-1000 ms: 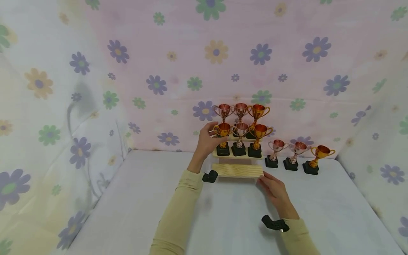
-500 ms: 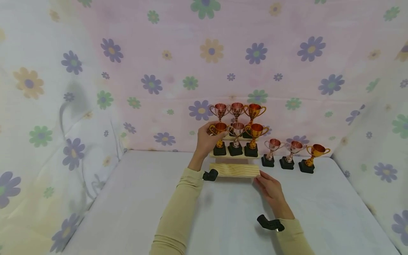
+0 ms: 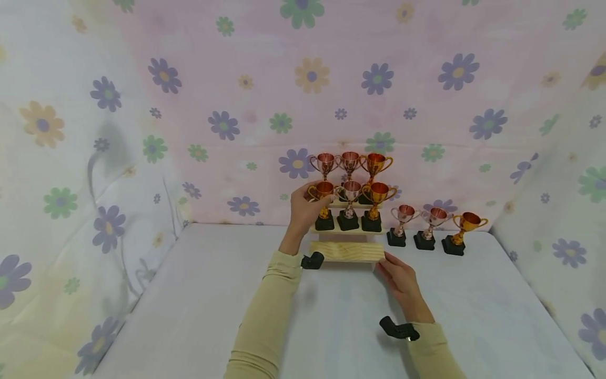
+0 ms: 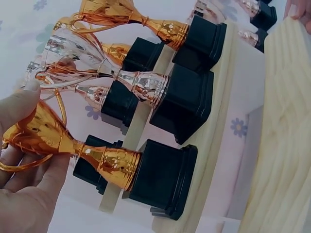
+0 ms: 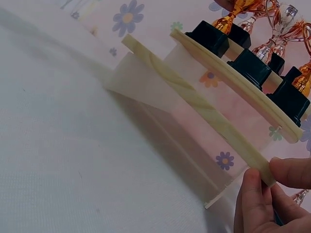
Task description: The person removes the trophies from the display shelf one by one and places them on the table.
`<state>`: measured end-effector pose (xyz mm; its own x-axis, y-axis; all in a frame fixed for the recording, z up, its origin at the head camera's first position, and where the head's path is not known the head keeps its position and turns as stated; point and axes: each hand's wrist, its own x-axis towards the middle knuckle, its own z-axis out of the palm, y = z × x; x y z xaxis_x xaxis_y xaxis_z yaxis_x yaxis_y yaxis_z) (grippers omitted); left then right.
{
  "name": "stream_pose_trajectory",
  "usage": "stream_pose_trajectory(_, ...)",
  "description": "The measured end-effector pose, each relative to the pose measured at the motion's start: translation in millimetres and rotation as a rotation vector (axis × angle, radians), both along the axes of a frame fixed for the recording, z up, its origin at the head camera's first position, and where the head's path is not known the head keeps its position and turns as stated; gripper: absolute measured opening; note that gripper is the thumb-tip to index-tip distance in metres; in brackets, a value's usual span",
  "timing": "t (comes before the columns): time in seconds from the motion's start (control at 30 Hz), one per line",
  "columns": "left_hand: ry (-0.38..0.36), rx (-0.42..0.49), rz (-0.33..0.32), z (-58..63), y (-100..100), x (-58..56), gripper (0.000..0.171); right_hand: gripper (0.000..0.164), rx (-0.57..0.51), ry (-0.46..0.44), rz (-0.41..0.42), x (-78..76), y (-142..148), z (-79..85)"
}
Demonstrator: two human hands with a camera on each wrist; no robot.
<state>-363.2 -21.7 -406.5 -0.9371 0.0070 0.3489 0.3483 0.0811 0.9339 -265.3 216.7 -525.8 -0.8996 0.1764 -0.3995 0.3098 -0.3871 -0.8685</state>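
Observation:
A three-step wooden stand (image 3: 345, 251) stands at the back of the table with a row of trophies on its top and middle steps. My left hand (image 3: 305, 205) grips the bowl of the gold trophy (image 3: 322, 191) at the left end of the middle step. Up close, thumb and fingers of the left hand (image 4: 24, 165) curl round that gold trophy (image 4: 58, 141), whose black base sits on the step. My right hand (image 3: 393, 268) holds the right end of the bottom step (image 5: 194, 102); the right hand (image 5: 272, 194) pinches it between thumb and fingers.
Three more trophies stand on the table right of the stand: two copper ones (image 3: 401, 223) (image 3: 428, 226) and a gold one (image 3: 461, 230). Flowered cloth walls enclose the white table (image 3: 199, 295) at the back and both sides.
The view has drifted slightly left and down. Both hands keep their places on the gold trophy and the bottom step.

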Motion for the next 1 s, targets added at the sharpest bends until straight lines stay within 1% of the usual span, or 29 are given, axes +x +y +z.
stream_pose_trajectory(0.17, -0.020, 0.103, 0.047, 0.8, -3, 3.5, 0.044, 0.057, -0.017, -0.006, -0.002, -1.1, 2, 0.4)
stream_pose_trajectory(0.27, -0.017, 0.154, 0.072, -0.3, -8, 5.1, 0.043, 0.057, -0.022, -0.014, -0.007, -2.1, 2, 0.5)
stream_pose_trajectory(0.4, -0.006, 0.171, 0.092, -1.7, -19, 9.7, 0.043, 0.057, -0.018, -0.014, -0.010, -1.9, 2, 0.7)
stream_pose_trajectory(0.57, -0.015, 0.199, 0.084, -1.5, -40, 23.1, 0.044, 0.056, 0.001, 0.002, 0.010, -0.5, 2, -0.2)
stream_pose_trajectory(0.67, -0.014, 0.198, 0.071, -1.9, -55, 32.1, 0.046, 0.057, 0.005, 0.002, 0.016, 0.0, 1, -0.7)
stream_pose_trajectory(0.77, -0.014, 0.164, 0.062, -4.6, -69, 39.2, 0.048, 0.057, 0.006, -0.002, 0.013, 0.1, 0, -1.3)
stream_pose_trajectory(0.87, 0.003, 0.137, 0.056, -6.6, -80, 45.7, 0.050, 0.056, 0.009, -0.010, -0.003, 0.5, 0, -1.3)
stream_pose_trajectory(1.0, 0.030, 0.130, 0.040, -10.0, -89, 47.3, 0.053, 0.056, 0.009, -0.003, 0.000, 0.8, 1, -1.1)
